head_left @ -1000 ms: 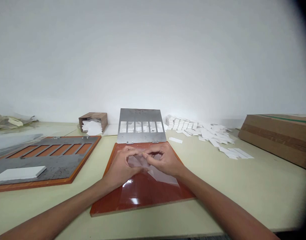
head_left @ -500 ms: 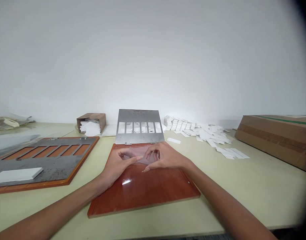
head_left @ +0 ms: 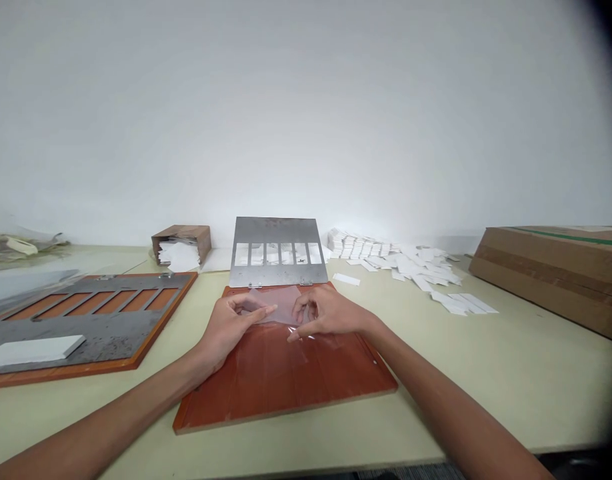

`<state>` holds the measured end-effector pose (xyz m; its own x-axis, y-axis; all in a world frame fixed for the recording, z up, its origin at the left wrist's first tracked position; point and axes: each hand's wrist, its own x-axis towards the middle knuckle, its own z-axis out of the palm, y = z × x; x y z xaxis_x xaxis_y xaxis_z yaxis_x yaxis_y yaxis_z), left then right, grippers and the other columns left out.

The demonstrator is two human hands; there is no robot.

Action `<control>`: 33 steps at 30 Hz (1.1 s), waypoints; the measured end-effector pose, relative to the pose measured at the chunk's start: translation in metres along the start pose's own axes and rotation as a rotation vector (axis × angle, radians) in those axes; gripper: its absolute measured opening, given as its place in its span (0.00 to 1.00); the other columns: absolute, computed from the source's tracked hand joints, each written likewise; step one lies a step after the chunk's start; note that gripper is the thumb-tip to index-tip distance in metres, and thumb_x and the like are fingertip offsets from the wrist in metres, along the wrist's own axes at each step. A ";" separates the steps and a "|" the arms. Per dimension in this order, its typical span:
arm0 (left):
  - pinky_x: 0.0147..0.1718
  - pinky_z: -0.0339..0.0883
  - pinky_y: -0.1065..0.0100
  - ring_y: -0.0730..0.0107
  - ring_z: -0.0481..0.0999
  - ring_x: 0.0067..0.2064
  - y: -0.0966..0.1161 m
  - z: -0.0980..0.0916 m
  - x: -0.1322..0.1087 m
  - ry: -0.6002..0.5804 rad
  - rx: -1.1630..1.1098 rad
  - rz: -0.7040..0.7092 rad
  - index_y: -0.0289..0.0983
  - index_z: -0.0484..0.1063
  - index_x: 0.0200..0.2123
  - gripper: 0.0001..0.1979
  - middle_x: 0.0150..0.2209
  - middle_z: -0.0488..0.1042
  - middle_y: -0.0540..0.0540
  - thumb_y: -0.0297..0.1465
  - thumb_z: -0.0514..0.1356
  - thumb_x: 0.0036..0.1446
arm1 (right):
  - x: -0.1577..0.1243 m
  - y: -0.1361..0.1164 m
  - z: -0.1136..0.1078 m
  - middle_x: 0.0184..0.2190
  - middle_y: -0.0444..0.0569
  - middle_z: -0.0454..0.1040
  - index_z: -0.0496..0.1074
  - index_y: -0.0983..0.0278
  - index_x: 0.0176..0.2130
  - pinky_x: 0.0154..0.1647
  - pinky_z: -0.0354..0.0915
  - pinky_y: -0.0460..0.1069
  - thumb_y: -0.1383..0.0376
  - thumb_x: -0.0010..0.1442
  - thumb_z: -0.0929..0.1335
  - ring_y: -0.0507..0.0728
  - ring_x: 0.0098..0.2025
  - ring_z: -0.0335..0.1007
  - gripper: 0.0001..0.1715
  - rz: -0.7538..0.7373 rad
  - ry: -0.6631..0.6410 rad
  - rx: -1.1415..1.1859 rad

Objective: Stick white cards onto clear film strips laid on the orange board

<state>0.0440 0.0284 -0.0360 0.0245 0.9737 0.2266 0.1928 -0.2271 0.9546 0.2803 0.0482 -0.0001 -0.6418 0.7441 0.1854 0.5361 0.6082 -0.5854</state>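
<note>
A thin see-through plastic sheet [head_left: 282, 303] is pinched between thumb and fingers of my left hand [head_left: 231, 327], its upper part frosted, over the reddish-brown wooden board [head_left: 286, 387]. Beside its right edge, my right hand [head_left: 331, 313] has curled fingers with the thumb held apart from them. Clear, shiny film lies below and around the right fingertips; its exact edges are hard to make out. Hinged to the back of the board, a grey metal plate [head_left: 276, 230] with several rectangular slots stands raised.
At left lies a second slotted metal plate [head_left: 101, 333] on a wooden board, bearing a white block [head_left: 36, 350]. Behind are an open cardboard box [head_left: 201, 243] of white papers, stacked white cards [head_left: 359, 245] and loose white cards [head_left: 426, 267]. A large carton [head_left: 546, 280] sits at right.
The frosted part of the sheet now shows more plainly between my hands. My left hand has shifted slightly left, widening the gap to my right hand. Shine on the film has moved toward the right thumb.
</note>
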 end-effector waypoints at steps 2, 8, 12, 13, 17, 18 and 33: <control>0.37 0.66 0.66 0.62 0.76 0.36 0.000 0.000 0.000 -0.001 0.003 -0.016 0.38 0.81 0.28 0.17 0.31 0.80 0.46 0.46 0.74 0.46 | 0.000 0.000 0.000 0.29 0.44 0.78 0.81 0.61 0.32 0.29 0.61 0.45 0.50 0.51 0.77 0.52 0.30 0.71 0.18 -0.014 -0.006 0.049; 0.37 0.65 0.66 0.62 0.76 0.37 0.000 -0.001 0.000 -0.009 -0.006 -0.024 0.37 0.81 0.28 0.17 0.32 0.81 0.45 0.44 0.76 0.42 | 0.001 0.003 0.000 0.24 0.44 0.77 0.82 0.63 0.35 0.26 0.63 0.44 0.48 0.55 0.75 0.50 0.23 0.69 0.21 -0.007 -0.086 0.140; 0.39 0.66 0.65 0.61 0.76 0.37 0.001 -0.001 0.000 -0.005 -0.001 -0.016 0.38 0.81 0.28 0.16 0.32 0.81 0.45 0.43 0.76 0.43 | 0.000 0.004 -0.001 0.24 0.44 0.77 0.81 0.63 0.34 0.25 0.63 0.44 0.49 0.54 0.75 0.51 0.22 0.70 0.20 -0.005 -0.100 0.151; 0.39 0.66 0.65 0.60 0.76 0.38 0.001 -0.001 -0.001 -0.003 0.001 -0.014 0.38 0.81 0.28 0.17 0.32 0.81 0.45 0.43 0.76 0.43 | -0.001 0.003 -0.001 0.23 0.44 0.77 0.81 0.63 0.34 0.25 0.63 0.44 0.50 0.54 0.75 0.51 0.21 0.70 0.19 -0.003 -0.101 0.153; 0.38 0.67 0.65 0.60 0.77 0.38 0.000 -0.001 -0.001 0.001 0.009 -0.009 0.37 0.81 0.28 0.18 0.33 0.81 0.44 0.46 0.75 0.44 | -0.003 0.001 -0.004 0.21 0.43 0.75 0.79 0.64 0.31 0.24 0.63 0.44 0.51 0.55 0.75 0.50 0.19 0.69 0.18 0.002 -0.128 0.164; 0.38 0.67 0.66 0.60 0.77 0.38 0.000 -0.001 -0.001 0.003 0.012 -0.006 0.38 0.80 0.28 0.18 0.33 0.81 0.44 0.46 0.75 0.44 | -0.003 0.001 -0.004 0.21 0.43 0.76 0.79 0.64 0.31 0.25 0.64 0.44 0.52 0.56 0.74 0.50 0.20 0.69 0.17 0.002 -0.134 0.166; 0.39 0.66 0.62 0.61 0.74 0.34 0.023 -0.002 -0.029 0.112 0.476 0.854 0.44 0.78 0.35 0.06 0.31 0.78 0.48 0.34 0.71 0.55 | 0.000 -0.002 -0.001 0.19 0.41 0.72 0.75 0.65 0.26 0.24 0.61 0.44 0.63 0.58 0.71 0.50 0.20 0.67 0.11 -0.025 -0.120 0.129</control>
<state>0.0455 -0.0052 -0.0199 0.2510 0.4733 0.8444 0.5293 -0.7975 0.2897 0.2800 0.0474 0.0015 -0.7193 0.6858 0.1103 0.4491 0.5803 -0.6793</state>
